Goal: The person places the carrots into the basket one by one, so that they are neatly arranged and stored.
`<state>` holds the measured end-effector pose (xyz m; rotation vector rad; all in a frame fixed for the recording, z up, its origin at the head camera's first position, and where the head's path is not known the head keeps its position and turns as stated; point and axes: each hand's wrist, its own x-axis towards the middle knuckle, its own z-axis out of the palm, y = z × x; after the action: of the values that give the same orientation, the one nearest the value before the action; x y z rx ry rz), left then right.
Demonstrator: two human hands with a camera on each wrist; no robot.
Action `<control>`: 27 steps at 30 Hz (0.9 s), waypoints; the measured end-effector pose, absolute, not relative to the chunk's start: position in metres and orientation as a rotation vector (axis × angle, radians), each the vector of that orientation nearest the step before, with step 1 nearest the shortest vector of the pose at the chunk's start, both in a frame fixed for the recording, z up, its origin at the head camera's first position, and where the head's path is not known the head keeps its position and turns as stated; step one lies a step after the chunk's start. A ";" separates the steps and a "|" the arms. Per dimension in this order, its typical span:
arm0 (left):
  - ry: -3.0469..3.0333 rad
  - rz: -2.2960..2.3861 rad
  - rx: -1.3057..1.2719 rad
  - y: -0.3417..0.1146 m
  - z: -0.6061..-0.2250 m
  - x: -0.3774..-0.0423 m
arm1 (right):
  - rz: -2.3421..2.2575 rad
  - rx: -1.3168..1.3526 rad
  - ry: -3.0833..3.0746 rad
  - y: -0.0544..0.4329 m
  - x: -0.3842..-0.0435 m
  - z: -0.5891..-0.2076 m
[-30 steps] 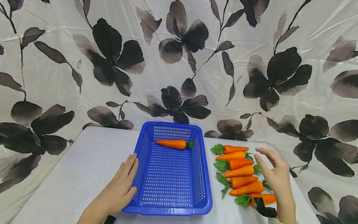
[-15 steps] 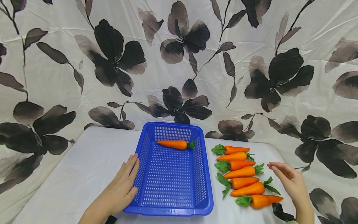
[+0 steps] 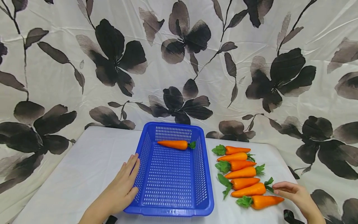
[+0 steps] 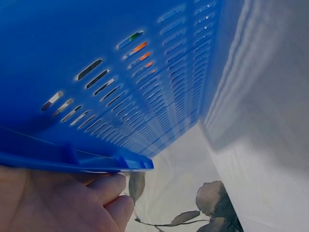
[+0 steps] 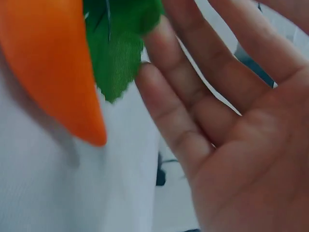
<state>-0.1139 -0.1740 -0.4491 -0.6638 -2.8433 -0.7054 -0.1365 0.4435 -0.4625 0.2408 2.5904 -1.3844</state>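
Observation:
My left hand (image 3: 123,183) lies with extended fingers on the left rim of a blue perforated plastic basket (image 3: 209,180). In the left wrist view its fingers (image 4: 111,188) touch that rim. One orange carrot (image 3: 173,144) with a green top lies across the basket's far end. To the right, several more carrots lie in a column on the table. My right hand (image 3: 297,196), fingers loosely extended, is beside the leaves (image 3: 269,184) of the second-nearest carrot (image 3: 249,190) and the tip of the nearest carrot (image 3: 265,202). In the right wrist view its fingertips are close to green leaves (image 5: 116,63); contact is unclear.
A white cloth (image 3: 72,168) covers the table. Behind it hangs a pale curtain (image 3: 156,77) with dark flowers. The table's right edge runs close by the right hand. Black wrist straps (image 3: 291,216) show at the bottom.
My right hand has moved right and then down toward the nearest carrots, past the ends of the column. The left hand, the basket and the carrots have stayed put.

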 end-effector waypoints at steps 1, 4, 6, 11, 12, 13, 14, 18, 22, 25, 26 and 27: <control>-2.838 -0.704 -0.667 -0.174 -0.449 -0.114 | -1.398 0.235 2.558 0.446 -0.136 -0.465; -2.835 -0.702 -0.670 -0.174 -0.449 -0.114 | -1.425 0.162 2.463 0.455 -0.135 -0.470; -2.832 -0.699 -0.671 -0.174 -0.449 -0.113 | -1.449 0.097 2.411 0.460 -0.134 -0.474; -2.841 -0.705 -0.665 -0.174 -0.449 -0.113 | -1.495 -0.044 2.321 0.466 -0.133 -0.480; -2.839 -0.705 -0.666 -0.174 -0.449 -0.113 | -1.498 -0.067 2.299 0.466 -0.133 -0.481; -2.836 -0.705 -0.668 -0.174 -0.449 -0.113 | -1.498 -0.086 2.279 0.467 -0.134 -0.481; -2.829 -0.700 -0.670 -0.174 -0.449 -0.113 | -1.494 -0.102 2.251 0.467 -0.134 -0.482; -2.808 -0.687 -0.683 -0.174 -0.450 -0.113 | -1.445 -0.129 2.176 0.468 -0.136 -0.483; -2.803 -0.691 -0.688 -0.175 -0.449 -0.113 | -1.387 -0.141 2.196 0.468 -0.138 -0.485; -2.817 -0.705 -0.680 -0.175 -0.449 -0.113 | -1.365 -0.142 2.220 0.467 -0.138 -0.485; -2.824 -0.709 -0.677 -0.175 -0.449 -0.113 | -1.360 -0.142 2.225 0.467 -0.138 -0.485; -2.830 -0.711 -0.672 -0.175 -0.449 -0.114 | -1.360 -0.139 2.225 0.467 -0.138 -0.485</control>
<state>-0.1135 -0.1749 -0.4487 -0.6721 -2.8304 -0.7112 -0.1381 0.4670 -0.4850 -0.1385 2.2249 -1.3596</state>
